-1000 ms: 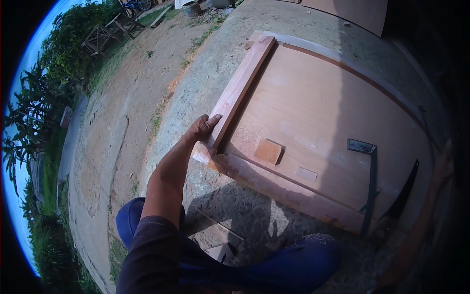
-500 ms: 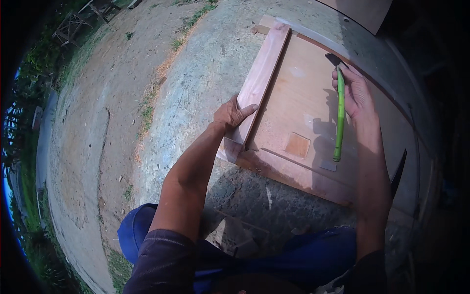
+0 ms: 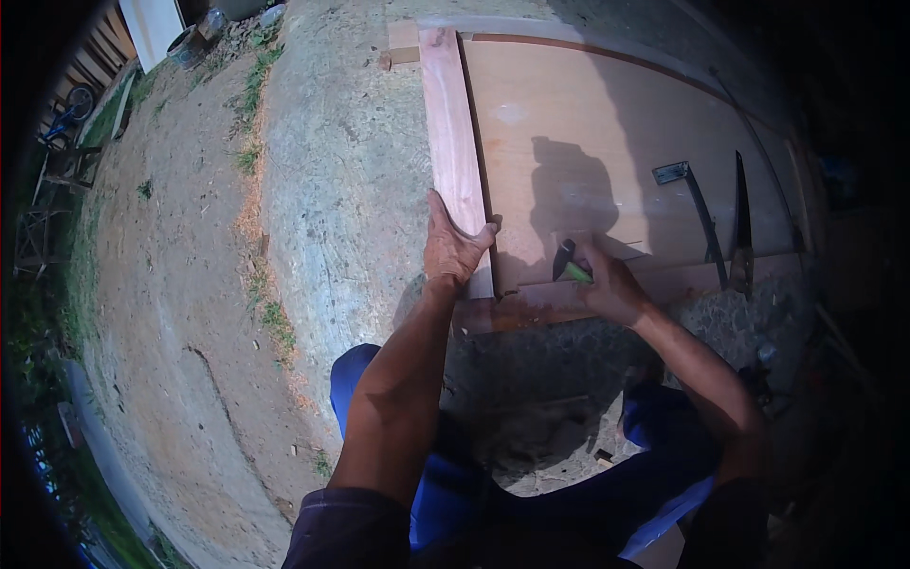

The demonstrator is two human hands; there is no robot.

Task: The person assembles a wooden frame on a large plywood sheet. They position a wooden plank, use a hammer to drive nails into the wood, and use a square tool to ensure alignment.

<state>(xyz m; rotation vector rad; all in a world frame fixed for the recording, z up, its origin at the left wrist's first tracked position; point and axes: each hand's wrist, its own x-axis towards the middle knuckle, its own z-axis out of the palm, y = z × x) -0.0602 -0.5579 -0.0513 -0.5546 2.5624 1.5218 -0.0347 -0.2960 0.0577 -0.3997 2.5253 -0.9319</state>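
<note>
My left hand (image 3: 453,251) grips a pale pinkish wooden board (image 3: 448,123) near its close end, thumb over the inner edge and fingers on the outer side. This board lies along the left edge of a plywood panel (image 3: 512,85). A near rail (image 3: 540,299) meets it at the corner. Closed around a hammer (image 3: 563,258), my right hand (image 3: 609,284) is just right of that corner, above the near rail. The hammer's dark head and a bit of green handle show; my fingers hide the rest.
On the panel's right side lie a handsaw (image 3: 741,204) with a dark blade and a metal square (image 3: 699,204). A small wood block (image 3: 403,36) sits by the far left corner. Rough concrete (image 3: 341,190) surrounds the frame, with grass and shavings to the left.
My right hand has brought the hammer down and left toward the near corner, tilting it so the handle is mostly hidden. My left hand stays on the board. The view has turned, showing the square.
</note>
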